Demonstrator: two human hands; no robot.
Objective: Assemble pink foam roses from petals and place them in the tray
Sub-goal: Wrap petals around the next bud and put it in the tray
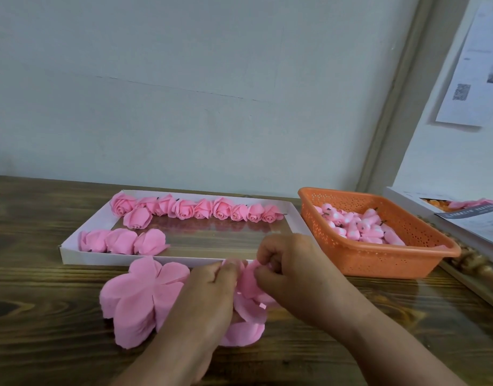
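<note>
A thick stack of pink flower-shaped foam petal sheets lies on the wooden table in front of the white tray. Just right of the stack, my left hand and my right hand both pinch a loose pink petal sheet, folding its lobes up around something hidden between my fingers. Inside the tray, several finished pink roses form a row along the far wall, and three more roses lie at the near left.
An orange perforated basket holding several pink rose cores with dark stems stands right of the tray. A white box with papers sits at the far right edge. A pale wall rises behind the table.
</note>
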